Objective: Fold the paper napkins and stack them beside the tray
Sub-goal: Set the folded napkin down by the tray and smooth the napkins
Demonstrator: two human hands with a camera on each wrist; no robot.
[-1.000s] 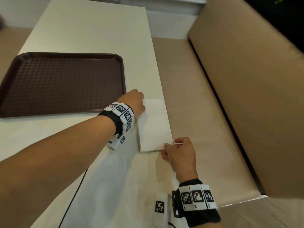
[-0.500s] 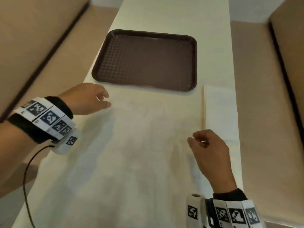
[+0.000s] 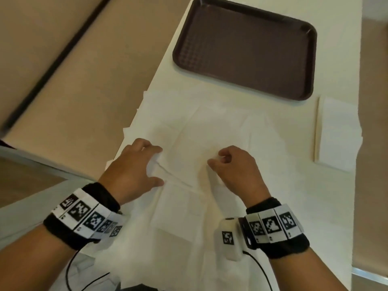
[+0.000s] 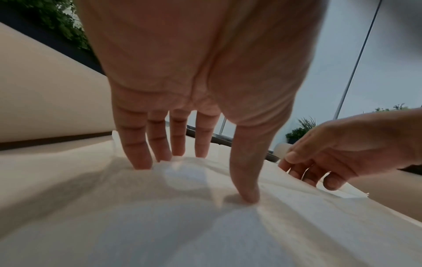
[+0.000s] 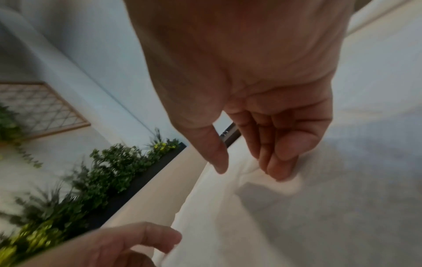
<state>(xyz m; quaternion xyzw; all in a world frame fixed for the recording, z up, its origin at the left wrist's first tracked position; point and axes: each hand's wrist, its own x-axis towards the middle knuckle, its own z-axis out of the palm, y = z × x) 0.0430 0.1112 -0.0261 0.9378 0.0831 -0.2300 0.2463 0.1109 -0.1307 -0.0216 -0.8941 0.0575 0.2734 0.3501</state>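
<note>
Now, hands: the left hand (image 3: 134, 171) rests on a thin white unfolded paper napkin (image 3: 212, 148), its fingers (image 4: 139, 144) straight and spread, tips and thumb pressing the sheet into a small ridge; it grips nothing.
Right hand: the right hand (image 3: 235, 166) has curled fingers (image 5: 280, 157); they appear to pinch a raised bit of the same napkin, just across the ridge from the left thumb.
Napkin under the fingers: it lies flat over other spread white sheets on the pale cream table (image 3: 340, 34), creased into squares, wrinkled between the two hands.
Handling: I judge the paper very light, limp and easily torn or crumpled, and it may cling to the sheet beneath. Best taken by an edge or corner with a gentle pinch, the other hand's flat fingertips holding the rest still.
Beyond the right fingers: a neat stack of folded white napkins (image 3: 336, 133) lies off to the right, well apart from the hand, near the table edge.
Beyond both fingertips: the dark brown textured plastic tray (image 3: 245, 45) lies farther out, the stack close by its near right corner.
Progress: several sheets seem still unfolded.
</note>
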